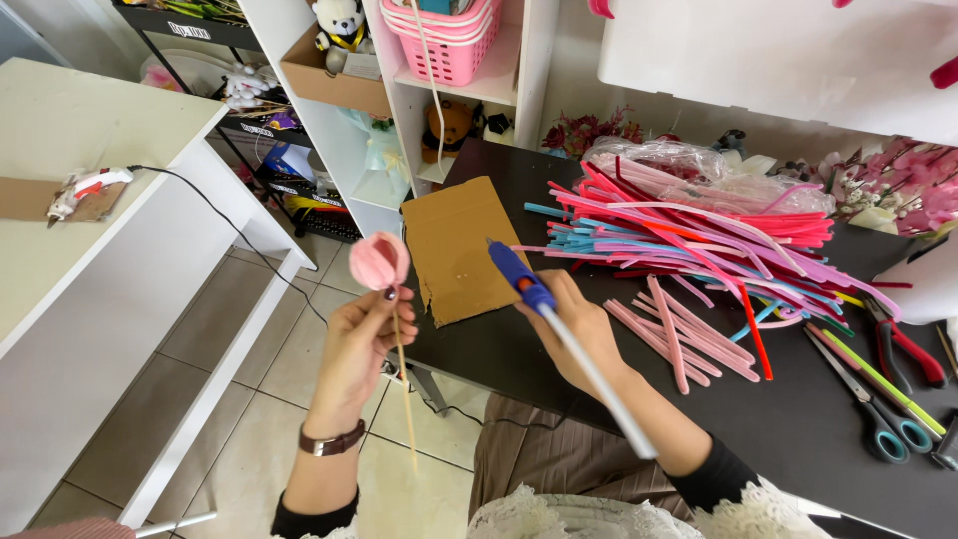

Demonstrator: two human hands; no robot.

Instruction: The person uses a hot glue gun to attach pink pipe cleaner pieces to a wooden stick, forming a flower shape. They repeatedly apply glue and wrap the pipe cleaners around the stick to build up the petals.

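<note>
Our black surface [798, 439] sits beside white shelves [399, 100] on tiled floor. We count two scissors [868, 399], one cardboard sheet [454, 250]. Left hand [354, 349] pinches a pink flower stick [379, 262]; right hand [579, 329] clasps a glue gun [519, 274].

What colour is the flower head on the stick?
Pink flower head, held in the left hand; head view.

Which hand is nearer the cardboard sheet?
Right. The right hand, holding a glue gun, sits at the cardboard sheet's lower right edge. The left hand, holding a pink flower on a stick, is off the table to its left.
</note>
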